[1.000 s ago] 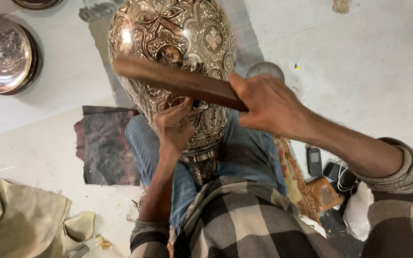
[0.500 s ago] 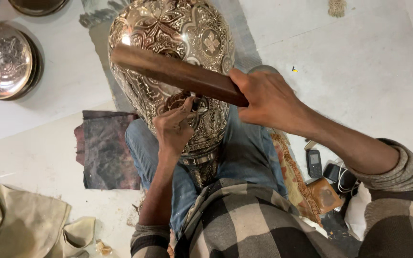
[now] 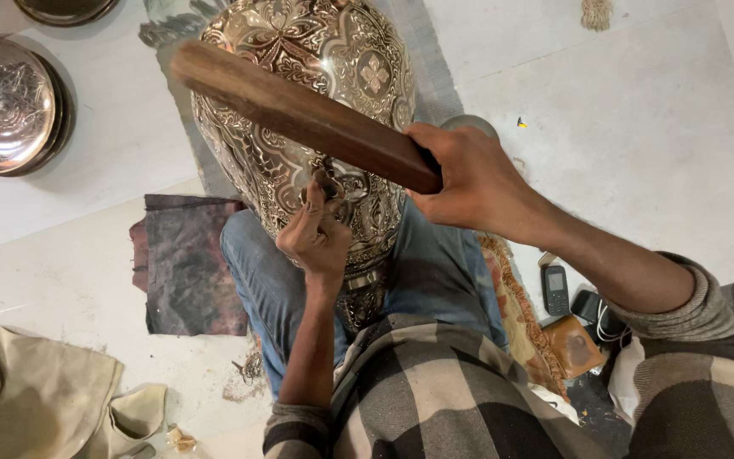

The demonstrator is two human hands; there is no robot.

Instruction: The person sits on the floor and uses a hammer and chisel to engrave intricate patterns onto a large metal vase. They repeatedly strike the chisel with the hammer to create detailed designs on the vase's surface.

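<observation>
A large engraved metal vase [image 3: 316, 59] lies on its side across my lap, its neck toward me. My left hand [image 3: 314, 234] is closed around a small metal chisel [image 3: 326, 180] whose tip touches the vase's patterned wall. My right hand [image 3: 469, 183] grips one end of a long brown wooden bat [image 3: 299, 115], which is held up over the vase and slants up to the left above the chisel.
Engraved metal plates [image 3: 6, 106] sit on the white floor at upper left. A dark cloth [image 3: 184, 263] lies beside my left leg and a beige cloth [image 3: 31, 399] at lower left. A small phone [image 3: 556, 289] and a brown pouch [image 3: 575, 344] rest at right.
The wooden bat has swung upward and away from the chisel. My left hand has stayed on the vase with the chisel.
</observation>
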